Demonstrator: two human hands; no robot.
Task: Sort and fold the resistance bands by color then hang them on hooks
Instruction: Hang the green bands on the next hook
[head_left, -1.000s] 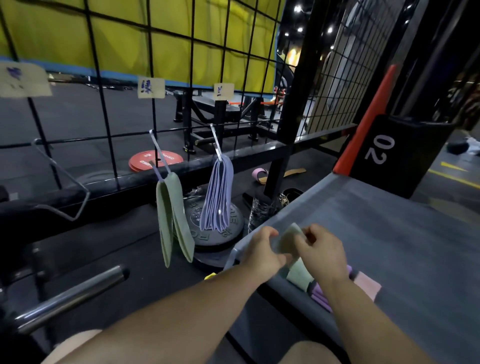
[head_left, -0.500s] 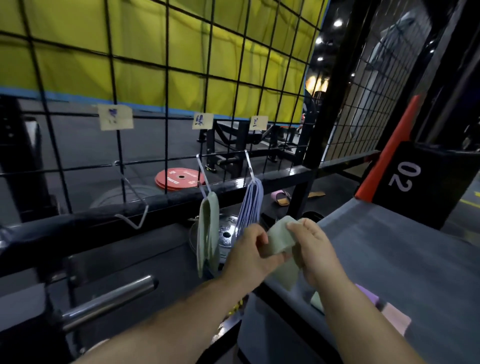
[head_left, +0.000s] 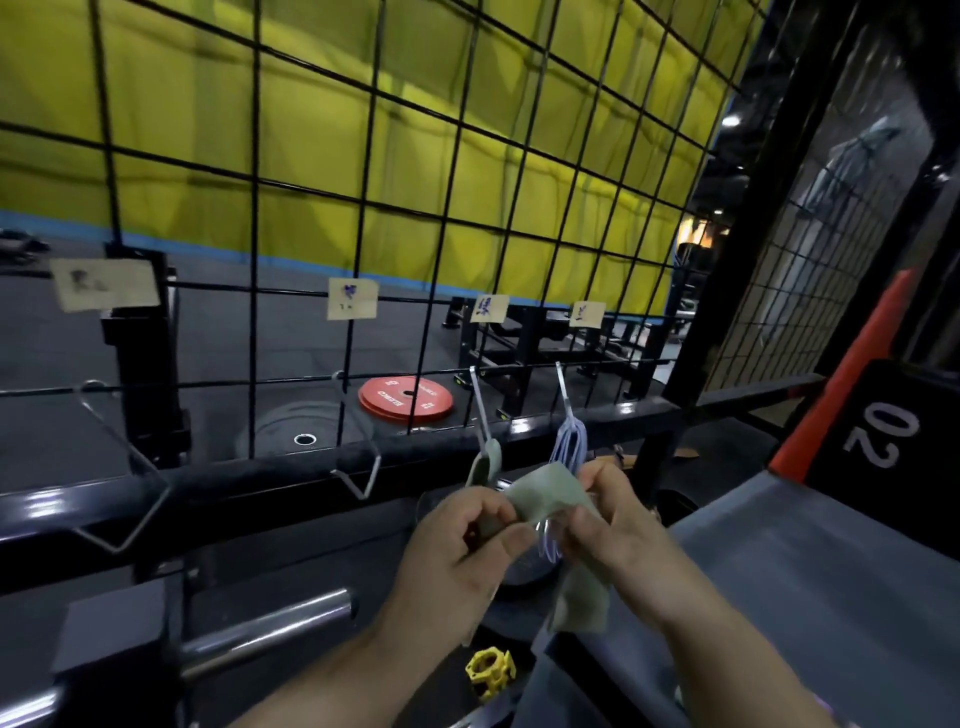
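Note:
My left hand (head_left: 460, 545) and my right hand (head_left: 618, 525) both pinch a pale green resistance band (head_left: 550, 496); its loose end hangs down between them. Just behind my hands a green band (head_left: 485, 462) hangs on a wire hook (head_left: 478, 400), and several lavender bands (head_left: 569, 441) hang on the hook (head_left: 563, 387) to its right. Two empty hooks (head_left: 363, 478) (head_left: 124, 519) stick out further left. Paper labels (head_left: 352, 299) are clipped to the black wire grid (head_left: 457, 156) above each hook.
A grey bench top (head_left: 831, 571) lies to the right, beside a black box marked 02 (head_left: 883, 431). A steel barbell sleeve (head_left: 270, 629) juts out at lower left. Red weight plates (head_left: 405, 400) lie beyond the grid; a yellow collar (head_left: 488, 670) sits below my hands.
My hands lifted the green band off the bench and raised it toward the hooks. The view tilted up and left, so the bands lying on the bench left the frame.

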